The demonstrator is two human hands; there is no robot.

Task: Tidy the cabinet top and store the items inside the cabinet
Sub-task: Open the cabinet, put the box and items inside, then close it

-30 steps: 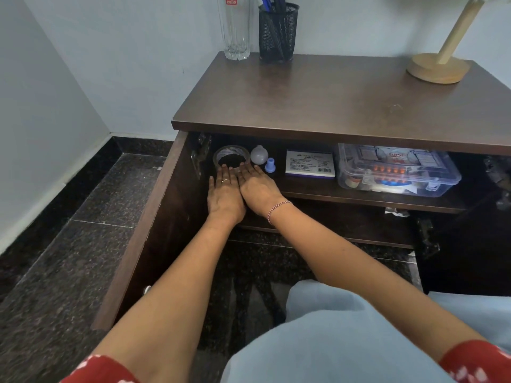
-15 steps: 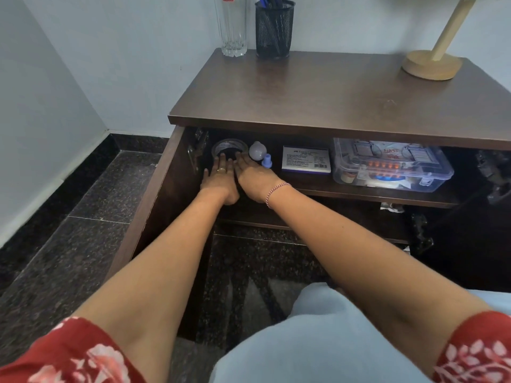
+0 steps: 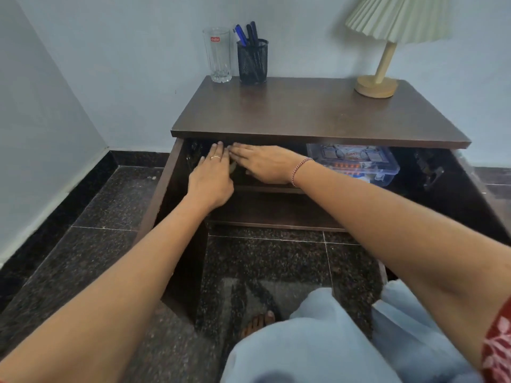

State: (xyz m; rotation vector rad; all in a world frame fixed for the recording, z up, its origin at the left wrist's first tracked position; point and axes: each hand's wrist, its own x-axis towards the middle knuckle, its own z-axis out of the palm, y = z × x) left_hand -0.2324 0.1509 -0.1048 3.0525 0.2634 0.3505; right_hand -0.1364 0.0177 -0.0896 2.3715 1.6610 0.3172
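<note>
1. Reaching into the head view, both arms stretch to the upper shelf (image 3: 265, 189) under the cabinet top (image 3: 318, 111). The left hand (image 3: 211, 178) and right hand (image 3: 265, 164) lie flat, fingers straight and pressed together, fingertips almost meeting. Neither pinches anything.
2. Between the hands shows a pale sliver, probably the tape roll (image 3: 233, 167). Whether the palms touch it I cannot tell. It should be light, stiff and easy to slide, so it is best nudged by its outer rim.
3. A clear plastic box (image 3: 356, 164) sits on the same shelf, to the right.
4. On the top, at the back left, stand a glass (image 3: 217, 58) and, just beside it, a mesh pen holder (image 3: 253, 62). The glass looks fragile and slippery, so grip it round its middle. The holder looks light, so hold its wall and keep it upright.
5. A lamp (image 3: 376, 84) stands at the back right.
6. Compared with a second ago, the camera is higher, so the top's edge hides the small shelf items. The right hand has swung leftward, and the things on top have not moved.
</note>
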